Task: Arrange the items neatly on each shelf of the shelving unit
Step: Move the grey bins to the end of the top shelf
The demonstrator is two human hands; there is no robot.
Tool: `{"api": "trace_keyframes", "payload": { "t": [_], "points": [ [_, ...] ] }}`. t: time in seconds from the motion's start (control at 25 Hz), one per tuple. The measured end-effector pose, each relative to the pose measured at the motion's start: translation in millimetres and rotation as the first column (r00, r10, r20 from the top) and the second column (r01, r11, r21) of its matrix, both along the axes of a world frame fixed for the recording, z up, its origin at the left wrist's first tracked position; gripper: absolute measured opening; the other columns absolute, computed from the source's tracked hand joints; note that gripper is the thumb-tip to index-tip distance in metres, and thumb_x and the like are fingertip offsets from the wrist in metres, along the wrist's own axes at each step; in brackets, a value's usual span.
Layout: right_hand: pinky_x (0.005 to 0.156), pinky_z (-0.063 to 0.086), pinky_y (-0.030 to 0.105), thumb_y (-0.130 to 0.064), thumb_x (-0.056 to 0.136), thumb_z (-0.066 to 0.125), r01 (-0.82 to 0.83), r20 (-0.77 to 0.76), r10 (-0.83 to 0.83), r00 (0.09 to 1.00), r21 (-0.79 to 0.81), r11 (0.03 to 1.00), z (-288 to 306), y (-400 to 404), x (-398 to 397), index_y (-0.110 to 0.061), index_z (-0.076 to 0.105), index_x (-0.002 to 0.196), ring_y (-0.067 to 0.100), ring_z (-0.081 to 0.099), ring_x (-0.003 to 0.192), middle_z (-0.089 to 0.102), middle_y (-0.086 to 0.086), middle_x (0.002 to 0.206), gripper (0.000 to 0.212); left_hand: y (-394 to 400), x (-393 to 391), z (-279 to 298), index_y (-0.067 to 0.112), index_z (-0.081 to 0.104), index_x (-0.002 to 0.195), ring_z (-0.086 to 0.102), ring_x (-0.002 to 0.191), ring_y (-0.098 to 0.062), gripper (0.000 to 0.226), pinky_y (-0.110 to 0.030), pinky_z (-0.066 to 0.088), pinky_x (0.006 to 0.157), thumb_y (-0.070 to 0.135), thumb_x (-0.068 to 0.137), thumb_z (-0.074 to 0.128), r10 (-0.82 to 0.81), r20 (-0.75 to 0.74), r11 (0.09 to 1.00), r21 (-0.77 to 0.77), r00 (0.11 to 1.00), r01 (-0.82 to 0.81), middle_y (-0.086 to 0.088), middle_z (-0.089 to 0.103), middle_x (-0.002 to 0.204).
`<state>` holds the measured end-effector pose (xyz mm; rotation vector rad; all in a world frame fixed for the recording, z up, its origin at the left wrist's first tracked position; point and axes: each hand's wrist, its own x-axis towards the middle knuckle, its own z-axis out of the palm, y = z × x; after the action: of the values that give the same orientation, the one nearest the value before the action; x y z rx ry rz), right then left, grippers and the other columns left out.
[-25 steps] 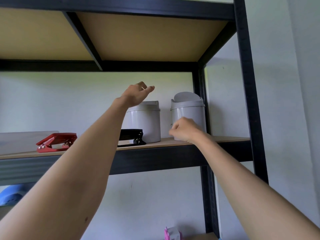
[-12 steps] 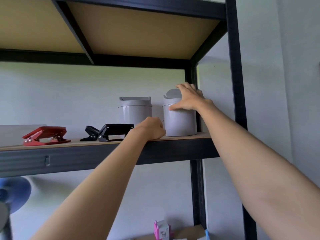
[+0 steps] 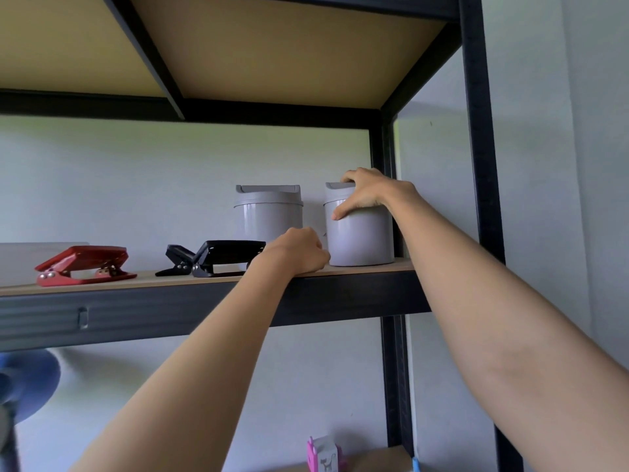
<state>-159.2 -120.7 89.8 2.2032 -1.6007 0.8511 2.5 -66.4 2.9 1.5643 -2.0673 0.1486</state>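
Note:
Two small grey lidded bins stand on the shelf (image 3: 367, 267) at the right end. My right hand (image 3: 366, 194) grips the lid and upper rim of the right bin (image 3: 360, 240). The left bin (image 3: 269, 212) stands free just beside it. My left hand (image 3: 299, 250) rests as a closed fist on the shelf's front edge, between the bins, with nothing visible in it. A black hole punch (image 3: 226, 257) and a smaller black punch (image 3: 177, 260) lie left of that fist. A red hole punch (image 3: 83, 265) sits farther left.
A black upright post (image 3: 480, 199) bounds the shelf on the right, with the wall close behind. The upper shelf board (image 3: 272, 46) hangs overhead. A pink and white box (image 3: 323, 456) stands on the lower shelf. A blue fan (image 3: 23, 379) shows at the lower left.
My right hand rose from the shelf edge to the right bin's lid and now closes on it. My left hand dropped from above the left bin to the shelf edge.

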Motion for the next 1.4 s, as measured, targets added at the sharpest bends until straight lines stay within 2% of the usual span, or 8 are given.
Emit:
{"api": "trace_keyframes", "payload": {
  "t": [0.36, 0.52, 0.76, 0.92, 1.04, 1.2, 1.32, 1.4],
  "points": [
    [0.101, 0.04, 0.043, -0.045, 0.066, 0.078, -0.054, 0.062, 0.058, 0.996, -0.054, 0.997, -8.7, -6.2, -5.6, -0.025, 0.043, 0.138, 0.022, 0.038, 0.127, 0.045, -0.001, 0.137, 0.082, 8.9, -0.9, -1.5, 0.003, 0.07, 0.091, 0.062, 0.089, -0.03, 0.028, -0.038, 0.049, 0.086, 0.02, 0.089, 0.048, -0.026, -0.025, 1.0, 0.007, 0.999, 0.026, -0.011, 0.062, 0.085],
    [0.101, 0.041, 0.043, -0.046, 0.064, 0.079, -0.048, 0.067, 0.05, 0.996, -0.041, 0.998, -9.0, -4.1, -5.2, -0.026, 0.044, 0.137, 0.021, 0.04, 0.125, 0.046, -0.002, 0.137, 0.084, 11.4, -0.9, -2.1, 0.004, 0.07, 0.091, 0.061, 0.091, -0.029, 0.027, -0.036, 0.048, 0.085, 0.02, 0.089, 0.048, -0.03, -0.034, 0.999, 0.013, 0.999, 0.031, -0.013, 0.065, 0.093],
    [0.105, 0.039, 0.043, -0.047, 0.068, 0.078, -0.018, 0.034, 0.017, 0.999, 0.018, 1.0, -5.5, 2.3, -3.7, -0.024, 0.035, 0.144, 0.023, 0.037, 0.133, 0.037, -0.001, 0.148, 0.091, 10.8, -1.3, -1.5, 0.003, 0.07, 0.093, 0.061, 0.092, -0.028, 0.028, -0.036, 0.048, 0.086, 0.021, 0.09, 0.048, -0.026, -0.035, 0.999, 0.019, 0.999, 0.027, -0.015, 0.066, 0.099],
    [0.101, 0.042, 0.044, -0.049, 0.067, 0.077, 0.051, -0.023, -0.05, 0.999, 0.043, 0.998, -2.5, 7.6, -0.7, -0.024, 0.035, 0.144, 0.023, 0.041, 0.13, 0.039, 0.0, 0.145, 0.091, 10.7, -1.3, -1.8, 0.004, 0.069, 0.092, 0.062, 0.091, -0.028, 0.028, -0.036, 0.048, 0.085, 0.022, 0.09, 0.048, -0.015, -0.038, 1.0, 0.01, 0.999, 0.015, -0.013, 0.066, 0.096],
    [0.106, 0.038, 0.046, -0.05, 0.068, 0.077, 0.07, -0.044, -0.068, 0.997, 0.039, 0.997, -1.7, 10.3, 0.7, -0.023, 0.029, 0.147, 0.023, 0.034, 0.136, 0.033, 0.001, 0.15, 0.096, 12.6, -1.3, -1.7, 0.003, 0.069, 0.091, 0.062, 0.091, -0.028, 0.028, -0.036, 0.049, 0.085, 0.022, 0.091, 0.048, -0.015, -0.044, 1.0, 0.006, 0.999, 0.016, -0.014, 0.067, 0.096],
    [0.111, 0.029, 0.049, -0.051, 0.069, 0.076, 0.063, -0.036, -0.062, 0.997, 0.027, 0.998, -0.5, 17.3, 0.6, -0.025, 0.02, 0.151, 0.024, 0.026, 0.142, 0.025, 0.001, 0.156, 0.102, 20.5, -2.6, -1.5, 0.003, 0.068, 0.091, 0.062, 0.089, -0.031, 0.027, -0.036, 0.049, 0.077, 0.021, 0.09, 0.048, 0.024, -0.049, 0.996, -0.081, 0.999, -0.028, -0.012, 0.066, 0.093],
    [0.114, 0.018, 0.055, -0.051, 0.073, 0.073, 0.041, -0.022, -0.042, 0.999, -0.035, 0.999, -7.5, 26.5, 2.0, -0.023, 0.027, 0.148, 0.025, 0.024, 0.142, 0.028, 0.003, 0.153, 0.093, 32.3, -7.5, 1.4, 0.006, 0.064, 0.085, 0.055, 0.078, -0.03, 0.025, -0.028, 0.039, 0.061, 0.023, 0.09, 0.047, 0.077, -0.028, 0.965, -0.25, 0.997, -0.081, -0.006, 0.059, 0.082],
    [0.115, 0.013, 0.055, -0.047, 0.077, 0.07, 0.0, 0.005, 0.0, 1.0, -0.121, 0.993, -17.8, 35.7, 7.4, -0.019, 0.035, 0.144, 0.023, 0.021, 0.141, 0.031, 0.004, 0.149, 0.08, 42.5, -7.8, 2.9, 0.007, 0.062, 0.084, 0.054, 0.079, -0.031, 0.023, -0.028, 0.035, 0.058, 0.023, 0.089, 0.046, 0.092, -0.038, 0.929, -0.358, 0.995, -0.1, -0.006, 0.059, 0.083]
  ]
}}
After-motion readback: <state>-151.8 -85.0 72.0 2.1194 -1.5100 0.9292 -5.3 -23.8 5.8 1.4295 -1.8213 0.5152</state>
